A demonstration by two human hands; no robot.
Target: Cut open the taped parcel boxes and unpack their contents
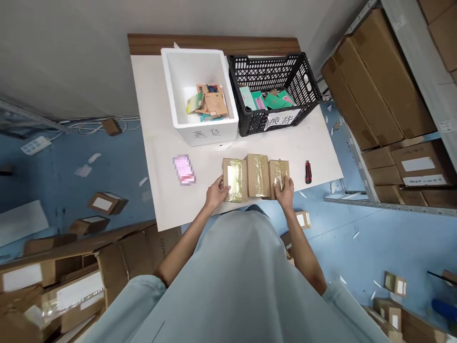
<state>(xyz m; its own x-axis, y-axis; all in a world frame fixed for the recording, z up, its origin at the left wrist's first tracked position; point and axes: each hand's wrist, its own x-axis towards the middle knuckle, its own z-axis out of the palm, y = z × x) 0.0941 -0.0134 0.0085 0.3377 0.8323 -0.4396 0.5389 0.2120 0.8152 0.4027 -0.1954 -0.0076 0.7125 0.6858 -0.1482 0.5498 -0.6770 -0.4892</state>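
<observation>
Three small brown cardboard boxes sealed with shiny tape stand side by side near the table's front edge. The left cardboard box point(236, 181) bears a white label and is gripped at its left side by my left hand point(215, 193), thumb on top. Between its neighbours, the middle cardboard box point(258, 176) reaches slightly further back. My right hand point(284, 193) is closed on the front right corner of the right cardboard box point(278, 172). Some of the fingers are hidden behind the boxes' sides. To the right lies a red and black box cutter point(308, 172).
On the white table point(164, 205), a white foam bin point(207, 134) with small packages stands beside a black plastic crate point(250, 125) holding green packets. A blurred pink item point(184, 169) lies left. Shelves of cartons point(378, 90) flank the right; a large open carton point(117, 259) stands lower left.
</observation>
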